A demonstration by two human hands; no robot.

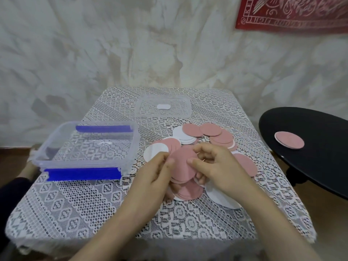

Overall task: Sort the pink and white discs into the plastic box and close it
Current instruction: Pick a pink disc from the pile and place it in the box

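Note:
Several pink and white discs [211, 136] lie in a loose heap on the right half of the lace-covered table [79, 208]. My left hand [154, 174] and my right hand [216, 166] together hold a small stack of pink discs [181, 166] just above the heap, fingers curled round its edges. The clear plastic box [131, 147] with blue clips stands open at the left, with no discs inside. Its clear lid [186, 113] lies at the back of the table.
A black round side table [320, 166] stands to the right, with one pink disc [290, 139] on it. A wall hung with pale cloth rises behind the table. A dark sleeve shows at the far left edge.

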